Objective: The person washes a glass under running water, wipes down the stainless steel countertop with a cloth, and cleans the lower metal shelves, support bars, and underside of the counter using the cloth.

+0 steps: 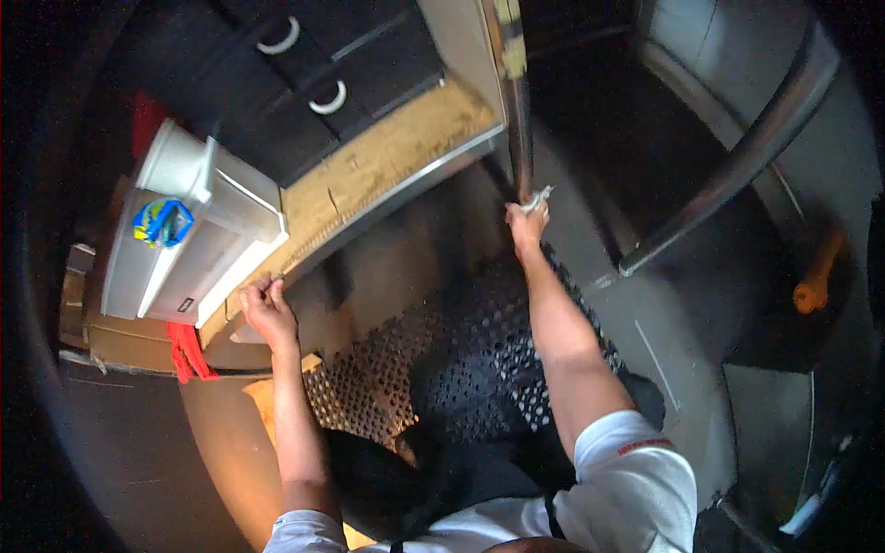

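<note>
My right hand (528, 226) reaches forward, its fingers closed on a crumpled whitish wipe (537, 196). That wipe is against the lower part of a dark upright post (521, 138). At the left, my left hand (269, 313) is at the front edge of a wooden shelf (346, 180), fingers curled in. What those fingers hold, if anything, is too small to make out. Clear plastic bins (184, 263) stand on the shelf just beyond my left hand, with a blue and yellow packet (163, 223) at them.
Black drawers (304, 69) with white handles rise behind the shelf. Red fabric (188, 352) hangs below the bins. A perforated black mat (442, 359) lies on the floor. At the right are a curved dark rail (737, 180) and an orange object (813, 293).
</note>
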A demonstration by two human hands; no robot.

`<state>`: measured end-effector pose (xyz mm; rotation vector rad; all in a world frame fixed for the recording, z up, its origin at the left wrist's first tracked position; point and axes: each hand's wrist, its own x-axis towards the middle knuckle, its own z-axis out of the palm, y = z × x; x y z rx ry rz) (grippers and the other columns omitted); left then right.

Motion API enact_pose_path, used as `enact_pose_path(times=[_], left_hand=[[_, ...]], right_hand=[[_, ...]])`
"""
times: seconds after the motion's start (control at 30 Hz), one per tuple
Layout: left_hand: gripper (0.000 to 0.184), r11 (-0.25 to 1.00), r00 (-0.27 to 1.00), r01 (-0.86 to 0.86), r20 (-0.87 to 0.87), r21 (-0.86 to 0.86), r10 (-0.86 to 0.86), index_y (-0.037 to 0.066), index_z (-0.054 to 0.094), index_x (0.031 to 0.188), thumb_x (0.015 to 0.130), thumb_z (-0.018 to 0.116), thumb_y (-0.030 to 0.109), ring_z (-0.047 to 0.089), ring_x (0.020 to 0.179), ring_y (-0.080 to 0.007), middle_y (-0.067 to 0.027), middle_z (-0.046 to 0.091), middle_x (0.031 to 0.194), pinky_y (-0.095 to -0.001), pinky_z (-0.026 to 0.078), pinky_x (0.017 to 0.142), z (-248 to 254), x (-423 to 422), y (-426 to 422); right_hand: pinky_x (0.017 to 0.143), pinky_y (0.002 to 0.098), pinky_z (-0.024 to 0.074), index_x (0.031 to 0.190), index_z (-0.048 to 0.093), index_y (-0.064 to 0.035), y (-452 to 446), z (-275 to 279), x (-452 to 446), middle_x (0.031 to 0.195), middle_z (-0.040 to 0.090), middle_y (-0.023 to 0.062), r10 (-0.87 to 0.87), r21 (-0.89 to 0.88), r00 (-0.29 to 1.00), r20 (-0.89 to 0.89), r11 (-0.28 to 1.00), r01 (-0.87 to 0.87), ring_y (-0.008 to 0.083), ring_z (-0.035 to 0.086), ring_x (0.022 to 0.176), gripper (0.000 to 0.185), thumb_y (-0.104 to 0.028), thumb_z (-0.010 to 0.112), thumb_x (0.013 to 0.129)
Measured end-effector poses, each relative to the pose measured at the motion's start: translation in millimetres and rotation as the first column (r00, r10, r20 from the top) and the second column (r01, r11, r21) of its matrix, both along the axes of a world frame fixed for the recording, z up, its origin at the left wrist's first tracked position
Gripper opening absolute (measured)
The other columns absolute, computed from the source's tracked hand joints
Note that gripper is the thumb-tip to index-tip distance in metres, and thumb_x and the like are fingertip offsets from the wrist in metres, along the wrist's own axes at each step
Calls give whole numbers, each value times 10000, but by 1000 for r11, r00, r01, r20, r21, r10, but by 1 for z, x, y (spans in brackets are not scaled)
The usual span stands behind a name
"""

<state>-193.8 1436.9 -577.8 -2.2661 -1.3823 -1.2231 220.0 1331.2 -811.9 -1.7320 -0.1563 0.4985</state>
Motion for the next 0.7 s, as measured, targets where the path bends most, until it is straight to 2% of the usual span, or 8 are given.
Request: enact_pose_path(times=[0.1,0.13,0.3,0.43,0.5,0.57,0.63,0.7], left_hand=[[166,999,999,23,40,22,-24,0,634,915,819,749,72,574,802,-291,-126,579,861,-393,487,727,3,5,-5],[163,999,999,25,36,31,-26,-5,634,914,823,747,70,570,805,-290,-129,578,864,-388,489,721,4,6,-5],[221,1000,997,8,77,8,-8,33,637,914,750,781,63,547,864,-310,-109,563,841,-408,459,779,0,4,-4],[220,999,996,35,80,35,-38,32,634,908,744,777,65,540,880,-312,-109,581,855,-415,448,798,3,7,-6],[213,998,996,45,78,45,-48,32,633,902,745,773,63,537,884,-316,-111,592,865,-419,441,813,3,5,-6],[203,997,995,53,87,48,-57,33,632,896,748,768,60,534,885,-319,-114,602,875,-422,433,828,1,4,-3],[191,997,993,57,99,49,-62,37,633,890,751,763,55,534,883,-321,-117,606,880,-422,432,828,2,5,-2],[190,997,993,57,105,47,-62,38,632,888,750,763,54,536,886,-322,-117,607,881,-421,433,826,0,4,-3]], right_hand=[[1129,448,240,1452,305,45,9,23,-2,1448,322,289,-129,251,983,130,963,93,434,323,1332,800,-456,593,899],[1115,442,258,1440,312,60,14,37,0,1381,376,263,-195,371,964,181,921,116,414,355,1301,703,-429,499,970],[1100,429,279,1443,301,58,17,173,-6,1413,301,238,-283,628,835,471,773,-93,377,391,1279,549,-282,421,1029],[1057,435,337,1400,360,69,20,269,10,1371,377,256,-340,575,650,679,797,-184,397,437,1234,463,-152,455,1005],[909,423,441,1323,478,28,18,323,26,1173,544,242,-339,562,624,704,803,-197,408,548,1048,368,-84,495,972],[861,432,461,1248,515,14,20,372,40,1077,582,233,-335,520,539,773,820,-237,422,574,980,310,-86,528,955],[829,452,471,1164,519,11,27,416,57,1043,594,233,-406,482,315,858,848,-222,446,576,961,254,-118,555,948],[824,463,470,1092,509,11,33,470,61,1051,594,239,-479,561,323,816,791,-243,456,574,978,238,-154,586,939]])
